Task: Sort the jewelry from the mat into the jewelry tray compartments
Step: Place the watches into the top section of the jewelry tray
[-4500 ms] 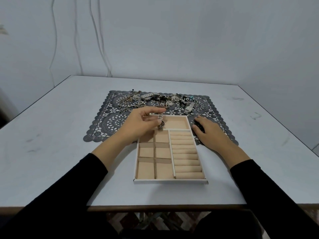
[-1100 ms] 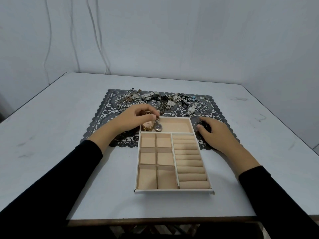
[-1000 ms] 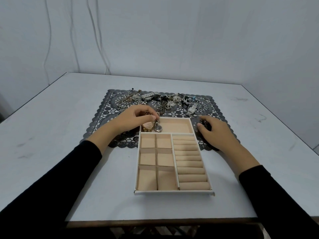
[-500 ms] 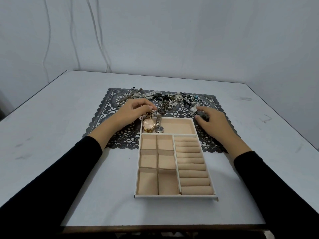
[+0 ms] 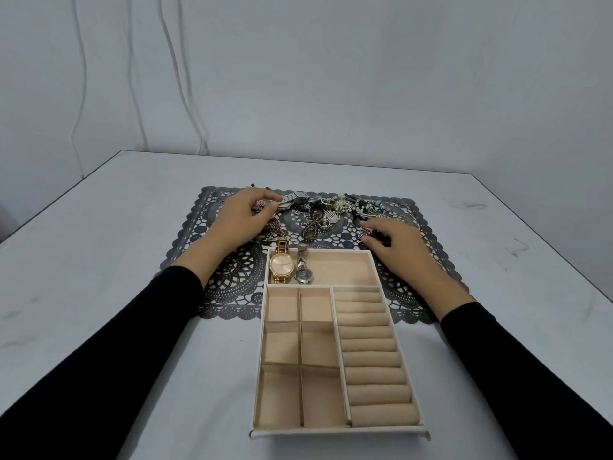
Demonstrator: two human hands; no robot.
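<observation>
Only bare table flanks the tray.

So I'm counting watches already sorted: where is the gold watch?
The gold watch lies at the left end of the tray's wide far compartment, beside the silver watch.

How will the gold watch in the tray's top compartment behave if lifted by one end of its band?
The gold watch has a linked metal band, so it will likely drape rather than stay stiff. Its round case looks large, so probably heavy for its size and apt to swing. Polished links may slip in a light pinch.
</observation>
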